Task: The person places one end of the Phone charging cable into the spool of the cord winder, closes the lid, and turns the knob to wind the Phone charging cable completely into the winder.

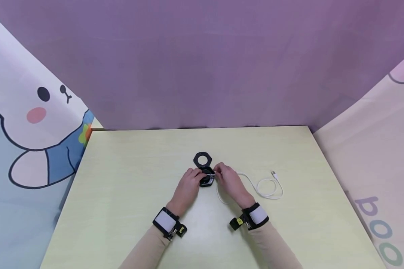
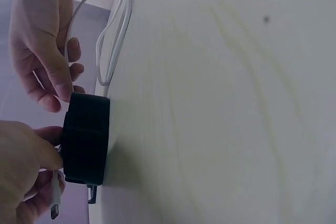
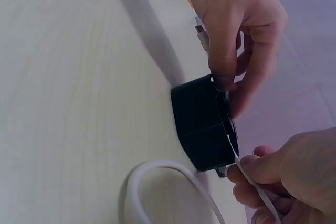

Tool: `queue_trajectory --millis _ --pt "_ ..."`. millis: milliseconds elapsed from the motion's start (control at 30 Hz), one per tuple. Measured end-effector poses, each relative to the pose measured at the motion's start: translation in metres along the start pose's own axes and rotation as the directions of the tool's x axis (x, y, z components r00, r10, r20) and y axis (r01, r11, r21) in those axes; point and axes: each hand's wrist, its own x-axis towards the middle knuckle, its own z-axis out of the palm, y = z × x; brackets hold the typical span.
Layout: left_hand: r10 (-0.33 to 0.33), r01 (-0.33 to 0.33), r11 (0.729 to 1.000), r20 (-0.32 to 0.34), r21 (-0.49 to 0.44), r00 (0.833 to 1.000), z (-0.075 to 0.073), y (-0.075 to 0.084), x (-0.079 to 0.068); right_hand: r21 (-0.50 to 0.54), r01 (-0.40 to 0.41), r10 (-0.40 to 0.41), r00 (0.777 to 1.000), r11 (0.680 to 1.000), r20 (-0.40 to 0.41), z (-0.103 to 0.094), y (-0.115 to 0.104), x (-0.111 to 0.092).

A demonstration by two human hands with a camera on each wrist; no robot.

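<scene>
A black hexagonal case [image 1: 207, 182] stands on the table in front of me, a stretch of white cable [image 3: 253, 182] crossing its top. My left hand [image 1: 187, 185] is at the case's left side, thumb and fingers pinching the cable over the rim. A small plug [image 2: 54, 203] on the cable sticks out past those fingers in the left wrist view. On the other side, my right hand [image 1: 229, 182] pinches the cable between thumb and forefinger, right by the rim. The inside of the case is mostly hidden by the fingers.
Directly behind the case lies a black hexagonal ring [image 1: 202, 153] with a round hole. The remaining cable loops over the table to the right, ending in a USB plug [image 1: 274, 175]. A purple curtain [image 1: 202, 74] hangs along the table's back edge.
</scene>
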Motion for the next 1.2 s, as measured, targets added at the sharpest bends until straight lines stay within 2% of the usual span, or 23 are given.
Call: queue_trajectory --millis 367,633,767,933,1067,1200 --pt "-0.017 0.017 1.0 -0.003 -0.009 1.0 0.001 -0.001 -0.001 0.018 -0.001 0.001 1.0 1.0 -0.024 0.006 0.008 0.002" --pt "-0.012 0.012 1.0 -0.015 -0.013 1.0 0.001 -0.001 -0.001 0.046 -0.07 0.07 0.998 0.996 0.006 0.012 0.012 0.001" --pt "-0.006 0.006 1.0 -0.014 -0.009 1.0 0.001 -0.001 -0.001 0.03 -0.068 0.068 0.998 0.997 -0.011 0.014 0.013 0.0" --pt "-0.003 0.003 1.0 -0.006 -0.016 1.0 -0.001 -0.001 0.0 -0.023 0.055 -0.056 0.996 0.998 -0.076 0.014 0.009 -0.002" --pt "0.005 -0.006 1.0 -0.034 -0.03 0.999 -0.002 -0.001 0.0 0.008 0.155 -0.154 0.986 0.988 -0.06 0.017 -0.002 -0.004" --pt "0.021 -0.024 0.999 -0.06 -0.041 0.998 -0.002 -0.001 0.0 -0.001 0.204 -0.204 0.978 0.979 -0.041 0.021 -0.011 -0.004"
